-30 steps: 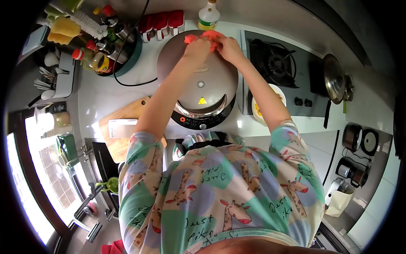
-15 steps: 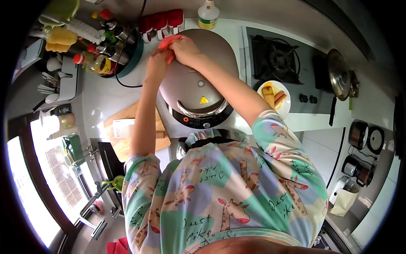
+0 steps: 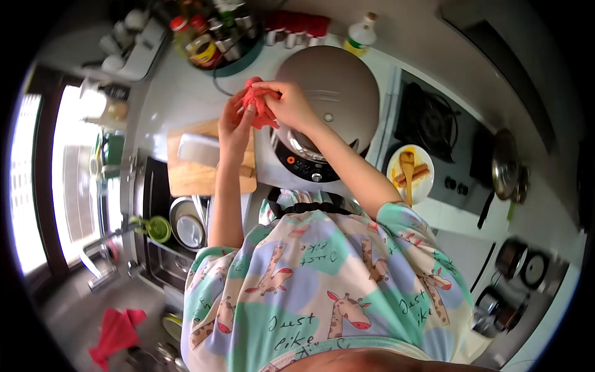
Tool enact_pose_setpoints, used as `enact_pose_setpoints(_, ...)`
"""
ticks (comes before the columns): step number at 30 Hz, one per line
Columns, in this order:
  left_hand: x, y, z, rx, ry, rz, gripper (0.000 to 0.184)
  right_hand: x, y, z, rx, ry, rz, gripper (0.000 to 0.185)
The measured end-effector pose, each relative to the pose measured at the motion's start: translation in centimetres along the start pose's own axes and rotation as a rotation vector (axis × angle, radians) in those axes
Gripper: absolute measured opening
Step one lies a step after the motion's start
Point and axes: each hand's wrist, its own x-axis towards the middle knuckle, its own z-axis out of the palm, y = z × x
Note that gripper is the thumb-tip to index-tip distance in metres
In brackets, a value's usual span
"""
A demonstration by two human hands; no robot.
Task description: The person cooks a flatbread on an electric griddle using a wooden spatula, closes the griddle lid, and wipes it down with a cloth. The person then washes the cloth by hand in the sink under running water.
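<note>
A crumpled red cloth point(image 3: 254, 99) is bunched between my two hands. My left hand point(image 3: 233, 124) grips its near left side, thumb pressed against it. From the other side my right hand point(image 3: 288, 106) pinches the cloth with bent fingers, and a loose corner hangs below. Both hands are raised over the counter at the left edge of a round electric griddle point(image 3: 347, 80). Its brown-grey lid is down, with a shiny handle and a black control panel at the front.
Left of my forearm lies a wooden cutting board point(image 3: 180, 170) with a cleaver-like blade point(image 3: 198, 149) on it. A plate point(image 3: 396, 193) with sausages and a wooden spatula point(image 3: 407, 170) stands by the gas stove point(image 3: 427, 121). The sink point(image 3: 167, 263) and a bottle tub point(image 3: 248, 59) are leftward.
My hands have drawn back toward me from the griddle's far left edge, bringing the red cloth along. The view has turned, so the sink and a second red cloth now show.
</note>
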Motion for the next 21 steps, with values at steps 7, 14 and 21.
enact_pose_setpoints(7, -11.3, 1.6, -2.8, -0.116, 0.517, 0.064, 0.044, -5.5, -1.2, 9.1, 0.159, -0.386, -0.12, 0.03)
enact_pose_setpoints(14, -25.4, 2.0, -8.8, -0.177, 1.108, 0.07, 0.043, -14.2, -1.0, 21.5, 0.33, -0.916, 0.008, 0.036)
enact_pose_setpoints(21, -33.1, 2.8, -15.2, -0.317, 1.237, 0.283, 0.042, -20.1, -2.2, 30.9, 0.225, -0.859, -0.177, 0.044)
